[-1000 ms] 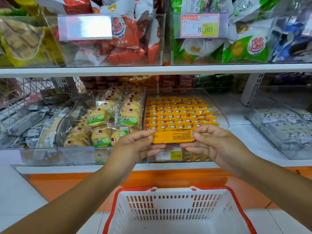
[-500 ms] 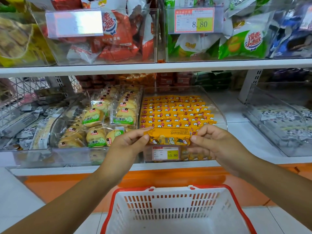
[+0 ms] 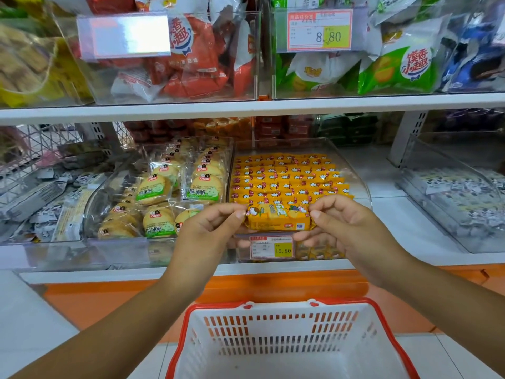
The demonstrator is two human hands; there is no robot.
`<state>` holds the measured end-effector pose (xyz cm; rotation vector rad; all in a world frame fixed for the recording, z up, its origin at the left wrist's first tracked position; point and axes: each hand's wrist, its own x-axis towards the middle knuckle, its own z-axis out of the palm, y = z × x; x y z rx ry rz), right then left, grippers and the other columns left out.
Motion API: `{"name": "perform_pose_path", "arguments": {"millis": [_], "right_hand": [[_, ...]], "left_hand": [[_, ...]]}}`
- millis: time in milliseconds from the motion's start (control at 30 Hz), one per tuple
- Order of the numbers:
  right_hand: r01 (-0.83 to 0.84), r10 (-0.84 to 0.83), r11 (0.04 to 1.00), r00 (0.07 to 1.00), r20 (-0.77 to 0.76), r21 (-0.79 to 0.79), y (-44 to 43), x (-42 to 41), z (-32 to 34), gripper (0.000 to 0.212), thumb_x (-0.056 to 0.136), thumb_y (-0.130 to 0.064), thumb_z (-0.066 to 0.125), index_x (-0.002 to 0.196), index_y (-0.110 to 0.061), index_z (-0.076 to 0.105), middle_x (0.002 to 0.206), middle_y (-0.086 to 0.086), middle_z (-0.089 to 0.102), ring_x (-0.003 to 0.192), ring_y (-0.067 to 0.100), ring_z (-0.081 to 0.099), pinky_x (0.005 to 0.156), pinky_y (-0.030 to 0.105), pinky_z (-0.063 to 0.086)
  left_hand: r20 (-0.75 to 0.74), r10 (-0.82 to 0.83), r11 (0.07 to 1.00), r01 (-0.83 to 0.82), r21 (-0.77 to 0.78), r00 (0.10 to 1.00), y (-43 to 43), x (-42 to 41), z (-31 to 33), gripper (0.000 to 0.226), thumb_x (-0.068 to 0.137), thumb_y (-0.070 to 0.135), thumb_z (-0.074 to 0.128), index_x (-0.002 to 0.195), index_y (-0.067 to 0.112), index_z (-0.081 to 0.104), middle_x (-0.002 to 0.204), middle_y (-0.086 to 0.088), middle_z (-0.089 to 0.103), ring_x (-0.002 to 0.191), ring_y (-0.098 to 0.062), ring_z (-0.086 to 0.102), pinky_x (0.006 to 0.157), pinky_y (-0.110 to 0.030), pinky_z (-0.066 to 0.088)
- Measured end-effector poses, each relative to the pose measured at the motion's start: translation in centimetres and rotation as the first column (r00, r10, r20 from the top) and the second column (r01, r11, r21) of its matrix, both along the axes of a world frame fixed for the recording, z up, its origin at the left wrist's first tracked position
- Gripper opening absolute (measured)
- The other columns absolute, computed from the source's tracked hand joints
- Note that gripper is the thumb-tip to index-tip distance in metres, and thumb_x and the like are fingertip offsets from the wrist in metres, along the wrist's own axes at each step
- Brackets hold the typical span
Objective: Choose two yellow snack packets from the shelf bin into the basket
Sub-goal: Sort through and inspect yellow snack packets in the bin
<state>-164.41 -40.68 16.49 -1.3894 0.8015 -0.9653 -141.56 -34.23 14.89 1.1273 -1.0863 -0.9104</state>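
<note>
While both hands are holding one yellow snack packet (image 3: 277, 218) just in front of the clear shelf bin (image 3: 360, 184), the job is only getting started. The left hand (image 3: 207, 232) is pinching the packet's left end between thumb and fingers. The right hand (image 3: 348, 228) is pinching the right end the same way, so the packet is stretching flat between them with its picture side showing. It is hovering at the front edge of the shelf bin, just above the bin's price tag (image 3: 272, 247). Rows of other yellow packets (image 3: 287, 177) are lying packed tight inside the bin behind it. The white basket with the red rim (image 3: 284, 304) is waiting below the shelf bin, nearer to the person, and no packet is showing in the part of it we can see. So it is looking like nothing is in the basket yet. This first packet is still needing to go down into it, and then a second yellow one is needing to come out of the bin and go in too. Round cookie packs (image 3: 155, 190) are sitting just left of the shelf bin, and those are not the ones to pick.
</note>
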Motion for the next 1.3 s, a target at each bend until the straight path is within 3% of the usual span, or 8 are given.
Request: {"name": "perform_pose_path", "arguments": {"millis": [167,333,633,833,967,1067,1167,1300], "right_hand": [[-0.033,0.033,0.999,0.999,-0.03,-0.005,-0.2,-0.1,0.0,0.046,0.069,-0.028,0.076,0.108,-0.011,0.059,0.097,0.011,0.076,0.086,0.032,0.075,0.074,0.025,0.059],[-0.037,0.036,0.999,0.999,0.014,0.034,-0.5,-0.2,-0.1,0.038,0.069,-0.02,0.076,0.105,-0.013,0.064,0.117,0.009,0.069,0.089,0.034,0.075,0.073,0.026,0.06],[-0.075,0.056,0.988,0.989,0.136,0.136,-1.3,-0.9,0.0,0.025,0.077,-0.014,0.07,0.101,-0.007,0.068,0.103,0.02,0.075,0.094,0.035,0.074,0.066,0.023,0.06],[-0.114,0.085,0.978,0.983,0.165,0.176,-1.3,-0.8,0.1,0.036,0.077,-0.01,0.067,0.112,-0.004,0.065,0.102,0.021,0.075,0.097,0.036,0.073,0.069,0.024,0.06],[-0.139,0.12,0.98,0.984,0.134,0.144,-0.9,-0.7,0.0,0.047,0.073,-0.009,0.072,0.118,-0.008,0.061,0.101,0.017,0.076,0.098,0.034,0.073,0.072,0.023,0.06],[-0.104,0.089,0.985,0.99,0.108,0.141,-0.8,-0.6,-0.1,0.033,0.068,-0.018,0.078,0.098,-0.013,0.065,0.094,0.018,0.075,0.092,0.034,0.075,0.066,0.023,0.06],[-0.146,0.13,0.981,0.983,0.131,0.128,-0.9,-0.7,-0.2,0.011,0.065,-0.02,0.079,0.07,-0.022,0.07,0.103,0.017,0.075,0.098,0.03,0.074,0.075,0.025,0.059],[-0.204,0.174,0.968,0.966,0.19,0.148,-1.1,-0.5,-0.2,0.015,0.075,-0.011,0.07,0.064,-0.021,0.069,0.11,0.02,0.073,0.106,0.031,0.071,0.081,0.025,0.058]], "left_hand": [[0.002,-0.041,0.998,0.041,0.047,0.999,-0.1,0.2,-0.1,0.038,0.068,0.022,0.077,0.105,0.018,0.071,0.1,-0.003,0.077,0.075,-0.018,0.074,0.065,-0.021,0.057],[-0.05,-0.05,0.998,0.052,0.047,0.998,-0.2,0.6,-0.3,0.022,0.071,0.016,0.074,0.093,0.019,0.077,0.095,-0.007,0.077,0.078,-0.021,0.074,0.068,-0.024,0.058],[-0.12,-0.089,0.992,0.098,0.074,0.989,-0.4,0.6,-0.5,0.022,0.075,0.018,0.069,0.092,0.027,0.08,0.093,-0.009,0.077,0.09,-0.026,0.075,0.08,-0.03,0.06],[-0.075,-0.154,0.984,0.16,0.079,0.985,-0.3,1.0,-0.4,0.035,0.086,-0.004,0.066,0.109,0.022,0.074,0.103,-0.014,0.076,0.097,-0.026,0.074,0.078,-0.025,0.059],[-0.059,-0.084,0.994,0.088,0.061,0.995,-0.3,1.0,-0.2,0.019,0.079,0.015,0.072,0.098,0.017,0.076,0.099,-0.012,0.077,0.094,-0.027,0.074,0.072,-0.024,0.06],[-0.013,-0.067,0.997,0.067,0.038,0.998,-0.4,1.1,-0.2,0.007,0.077,0.024,0.071,0.08,0.022,0.077,0.1,-0.009,0.076,0.093,-0.024,0.074,0.073,-0.024,0.059],[-0.076,-0.127,0.991,0.129,0.026,0.989,-0.4,0.9,-0.3,0.006,0.078,0.025,0.07,0.072,0.023,0.07,0.109,-0.013,0.074,0.103,-0.028,0.072,0.085,-0.033,0.059],[-0.173,-0.177,0.983,0.184,0.024,0.969,-0.5,0.7,-0.5,0.013,0.081,0.019,0.064,0.07,0.024,0.067,0.093,-0.005,0.076,0.096,-0.021,0.073,0.079,-0.028,0.06]]}}
